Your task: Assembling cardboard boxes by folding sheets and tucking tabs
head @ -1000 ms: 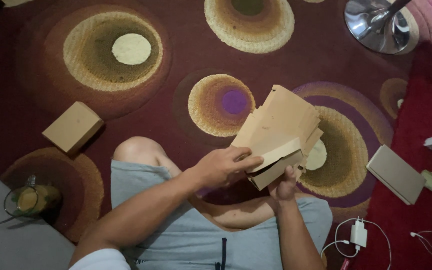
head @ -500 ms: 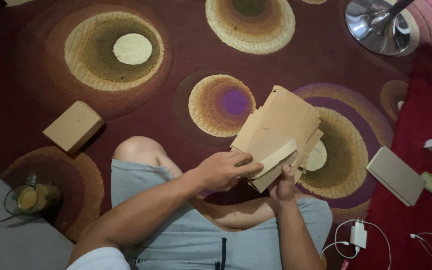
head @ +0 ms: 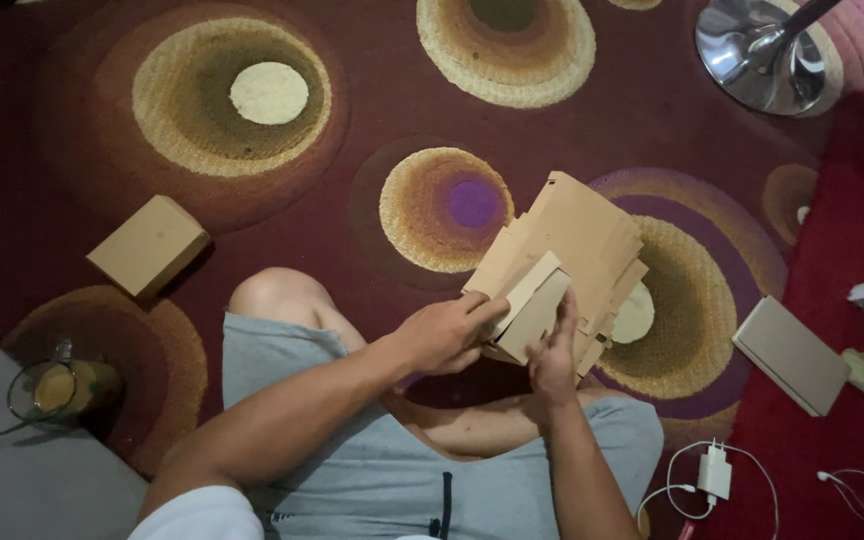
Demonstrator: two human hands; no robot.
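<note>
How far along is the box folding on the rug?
One finished closed cardboard box sits on the patterned rug. The left hand and right hand are pressing a flap on a cardboard blank, still mostly flat, so this one seems only just begun.

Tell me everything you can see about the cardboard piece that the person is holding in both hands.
The cardboard piece is plain tan, unprinted, and looks like thin flat board. It is a partly folded box blank: a broad flat panel points up and away, with several flaps and layered edges at its lower end, one flap bent forward. It is held tilted above the patterned rug, over the person's lap. The left hand grips its lower left edge, and the right hand presses fingers against the folded flap.
</note>
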